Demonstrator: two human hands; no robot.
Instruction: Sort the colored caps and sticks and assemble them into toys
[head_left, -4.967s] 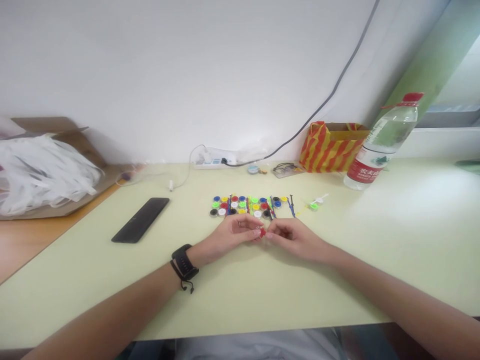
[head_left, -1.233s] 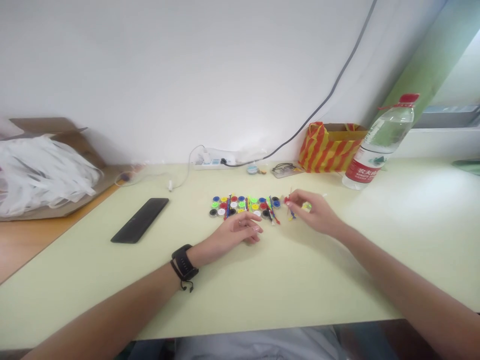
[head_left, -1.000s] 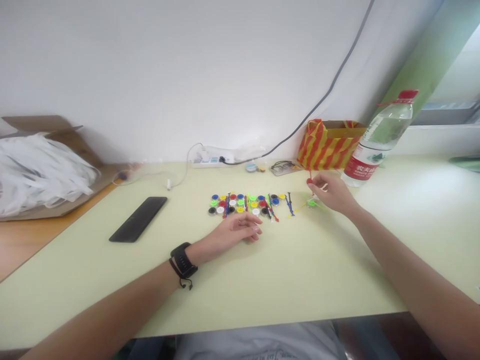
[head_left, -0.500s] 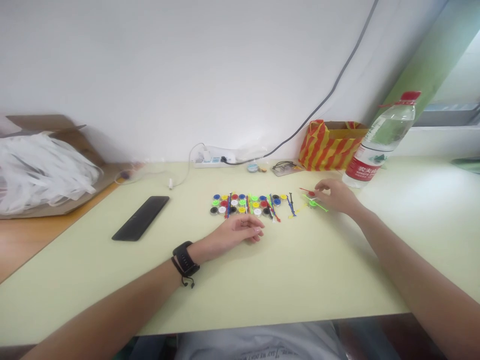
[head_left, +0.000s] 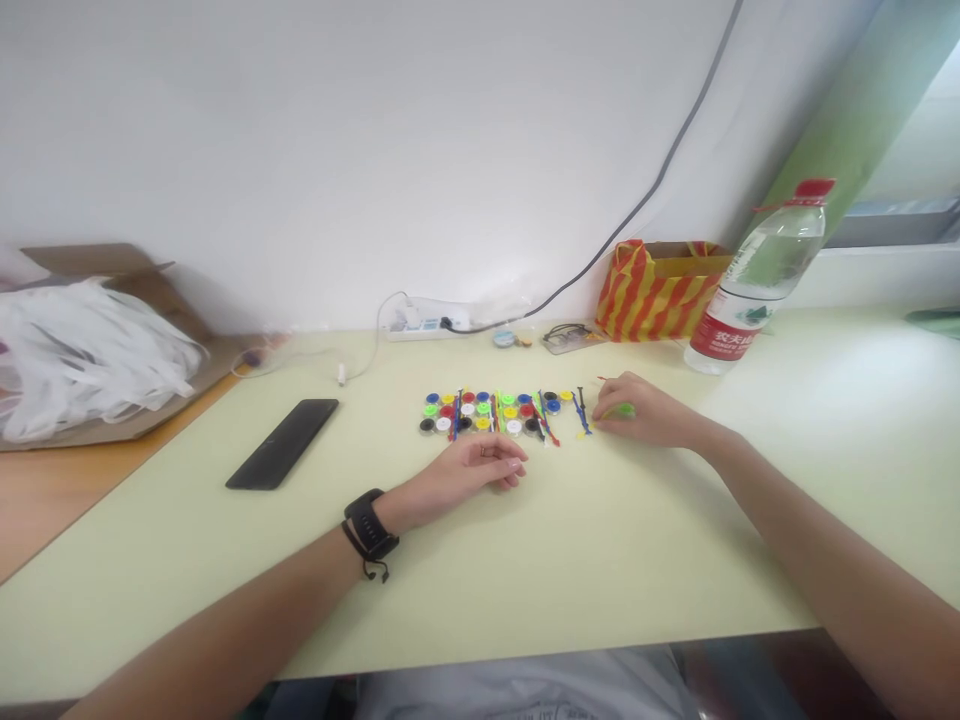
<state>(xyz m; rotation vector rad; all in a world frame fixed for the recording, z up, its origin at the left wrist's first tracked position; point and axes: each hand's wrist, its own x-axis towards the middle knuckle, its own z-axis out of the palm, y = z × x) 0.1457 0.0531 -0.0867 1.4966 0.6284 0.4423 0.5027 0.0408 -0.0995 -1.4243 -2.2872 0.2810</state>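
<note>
Green disc (head_left: 624, 410): light, probably stiff and slick
Best pinched at the rim; right hand (head_left: 652, 412) pinch cannot be confirmed, left hand (head_left: 476, 472) grip loosely parted.

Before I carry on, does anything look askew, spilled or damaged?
No spill or damage shows. The thin coloured sticks lie at uneven slants beside the neatly rowed discs, a red one jutting nearest the person. The bottle appears to lean, though that may be lens distortion.
</note>
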